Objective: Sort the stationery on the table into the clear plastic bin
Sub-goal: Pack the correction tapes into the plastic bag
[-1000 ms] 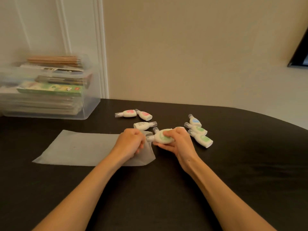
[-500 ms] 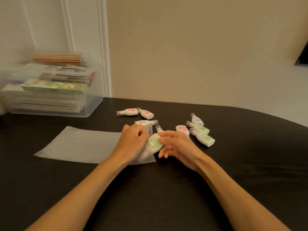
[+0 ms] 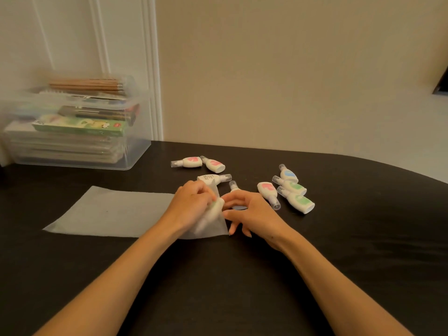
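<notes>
A frosted plastic pouch (image 3: 109,212) lies flat on the black table (image 3: 351,251). My left hand (image 3: 192,204) pinches the pouch's right end and holds its mouth up. A green and white correction tape (image 3: 214,209) sits partly inside that mouth, blurred. My right hand (image 3: 252,212) is just to its right with fingers spread, fingertips at the tape's end. Several more correction tapes lie loose beyond the hands: two pink ones (image 3: 191,162), a face-down one (image 3: 211,178), and a cluster of pink (image 3: 266,190), blue (image 3: 288,174) and green (image 3: 300,202). The clear plastic bin (image 3: 135,154) stands at the far left.
The bin holds stacked books, a green box (image 3: 80,124) and a bundle of wooden pencils (image 3: 84,84) on top. A wall rises right behind the table's curved far edge. Bare tabletop lies to the right and in front of my arms.
My right hand brought the green tape leftward from the pile into the pouch mouth and has let go, fingers now spread. My left hand stayed on the pouch, lifting its edge.
</notes>
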Demonstrator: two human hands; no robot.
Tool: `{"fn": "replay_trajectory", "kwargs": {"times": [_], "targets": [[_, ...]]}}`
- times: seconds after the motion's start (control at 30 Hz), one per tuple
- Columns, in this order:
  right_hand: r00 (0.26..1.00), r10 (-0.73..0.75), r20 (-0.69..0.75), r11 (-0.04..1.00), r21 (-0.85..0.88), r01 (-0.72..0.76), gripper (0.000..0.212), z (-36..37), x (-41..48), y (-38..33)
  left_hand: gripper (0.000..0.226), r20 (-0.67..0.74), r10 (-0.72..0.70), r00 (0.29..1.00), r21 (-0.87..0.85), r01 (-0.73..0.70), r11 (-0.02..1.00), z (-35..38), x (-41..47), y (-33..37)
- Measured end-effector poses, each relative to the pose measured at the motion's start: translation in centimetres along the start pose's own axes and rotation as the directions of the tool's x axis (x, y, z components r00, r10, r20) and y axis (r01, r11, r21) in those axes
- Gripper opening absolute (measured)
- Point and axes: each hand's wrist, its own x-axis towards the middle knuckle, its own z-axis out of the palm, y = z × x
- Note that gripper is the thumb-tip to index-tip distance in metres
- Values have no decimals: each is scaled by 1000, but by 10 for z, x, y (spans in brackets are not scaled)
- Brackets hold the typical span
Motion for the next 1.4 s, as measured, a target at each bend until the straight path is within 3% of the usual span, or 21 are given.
{"fn": "replay_trajectory", "kwargs": {"times": [0.17,0.27,0.37,0.43,0.53,0.6,0.7,0.83,0.97,1.03,1.17,1.23,1.3,1.4], "targets": [[991,-36,-128,905,-426,-22,26,13,5,-2,34,52,-145,988,-247,153,957,-1,0,2],[985,-38,-168,847,-528,-57,23,17,6,-1,26,63,-171,983,-312,182,932,-1,3,-1],[977,-38,-210,849,-523,-79,15,20,7,-1,17,64,-177,982,-215,187,958,4,10,-5],[975,-40,-220,847,-524,-84,7,20,7,-1,23,61,-155,986,-74,159,985,8,13,-8],[974,-18,-227,852,-513,-104,25,16,6,-1,34,20,-125,992,46,124,991,13,13,-8],[973,1,-232,862,-492,-119,27,15,5,-1,39,-84,-101,991,112,110,988,12,11,-4],[973,29,-228,882,-452,-132,25,15,6,1,54,-203,-63,977,344,131,930,10,7,1],[967,38,-253,893,-425,-147,19,16,8,4,64,-243,-84,966,483,196,853,6,2,4],[964,63,-258,902,-399,-166,25,15,9,6,60,-269,-59,961,417,171,893,3,-1,4],[942,-17,-336,906,-405,-128,26,12,8,7,55,-271,-73,960,355,170,919,2,-1,0],[764,-214,-609,911,-407,-69,21,-1,10,10,50,-161,10,987,279,36,960,4,2,-1],[804,-178,-568,871,-471,-139,40,-5,16,18,51,-42,57,998,244,-45,969,7,1,0],[848,-149,-509,824,-538,-178,44,-6,19,24,52,15,109,994,261,-109,959,10,0,1],[859,-133,-495,844,-510,-163,35,-8,21,26,52,-73,116,991,302,-89,949,9,1,1]]}}
